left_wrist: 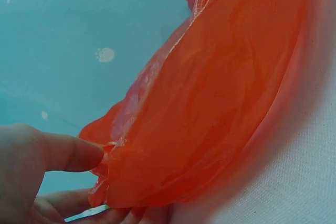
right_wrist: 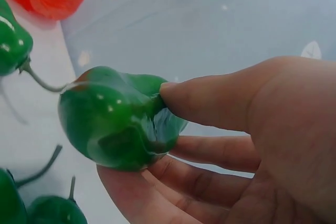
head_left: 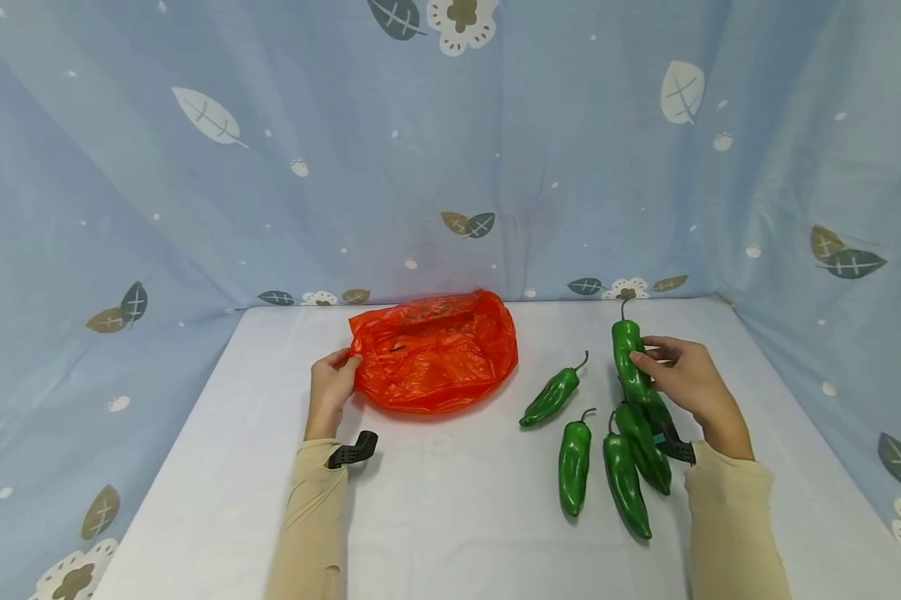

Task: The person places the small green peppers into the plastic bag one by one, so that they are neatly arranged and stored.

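My left hand pinches the left edge of a red plastic bag. In the left wrist view, the thumb and fingers grip the gathered rim of the thin film. The bag lies with its mouth spread, crumpled at the back. Over on the right, my right hand holds a green chili pepper between thumb and fingers, its stem pointing away from me. The right wrist view shows this pepper nearly end-on, apparently above the table. Its lower part overlaps other peppers in the head view, so its far end is hard to tell.
Several more green peppers lie on the white table: one pepper near the bag, another closer to me, and two side by side, a pepper and its neighbour. A blue patterned cloth hangs behind.
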`<state>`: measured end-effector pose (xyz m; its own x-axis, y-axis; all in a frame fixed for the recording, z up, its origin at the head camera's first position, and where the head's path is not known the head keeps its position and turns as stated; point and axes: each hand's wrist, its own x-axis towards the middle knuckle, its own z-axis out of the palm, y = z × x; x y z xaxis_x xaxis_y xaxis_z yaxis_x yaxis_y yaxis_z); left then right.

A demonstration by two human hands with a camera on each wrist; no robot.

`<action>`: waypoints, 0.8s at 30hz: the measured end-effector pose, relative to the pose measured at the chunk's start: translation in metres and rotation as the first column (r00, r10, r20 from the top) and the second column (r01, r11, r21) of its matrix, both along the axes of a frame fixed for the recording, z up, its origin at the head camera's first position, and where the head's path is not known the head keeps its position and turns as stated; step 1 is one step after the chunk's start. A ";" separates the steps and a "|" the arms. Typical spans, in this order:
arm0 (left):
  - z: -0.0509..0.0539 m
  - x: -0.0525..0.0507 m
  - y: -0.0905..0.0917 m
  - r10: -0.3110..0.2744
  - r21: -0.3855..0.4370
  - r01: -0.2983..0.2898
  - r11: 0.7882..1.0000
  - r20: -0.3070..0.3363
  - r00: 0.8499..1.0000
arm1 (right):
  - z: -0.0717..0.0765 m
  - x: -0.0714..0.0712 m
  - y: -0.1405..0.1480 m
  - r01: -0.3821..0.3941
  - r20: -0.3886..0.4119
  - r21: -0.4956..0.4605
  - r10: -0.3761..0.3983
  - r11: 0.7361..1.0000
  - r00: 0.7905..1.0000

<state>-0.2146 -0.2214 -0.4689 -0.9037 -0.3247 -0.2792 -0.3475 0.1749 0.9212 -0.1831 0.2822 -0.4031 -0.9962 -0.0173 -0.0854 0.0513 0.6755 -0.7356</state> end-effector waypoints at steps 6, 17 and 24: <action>0.000 0.000 0.001 0.002 -0.001 -0.002 1.000 0.019 1.000 | 0.004 -0.003 -0.011 -0.029 0.001 -0.044 0.029 0.999 1.000; 0.000 0.000 0.000 0.000 -0.005 0.001 1.000 0.028 1.000 | 0.022 -0.009 -0.038 -0.087 -0.057 -0.066 0.084 0.994 0.995; -0.001 0.000 0.000 -0.006 0.000 0.006 1.000 0.021 1.000 | 0.028 -0.016 -0.059 -0.109 -0.062 -0.108 0.103 0.988 0.993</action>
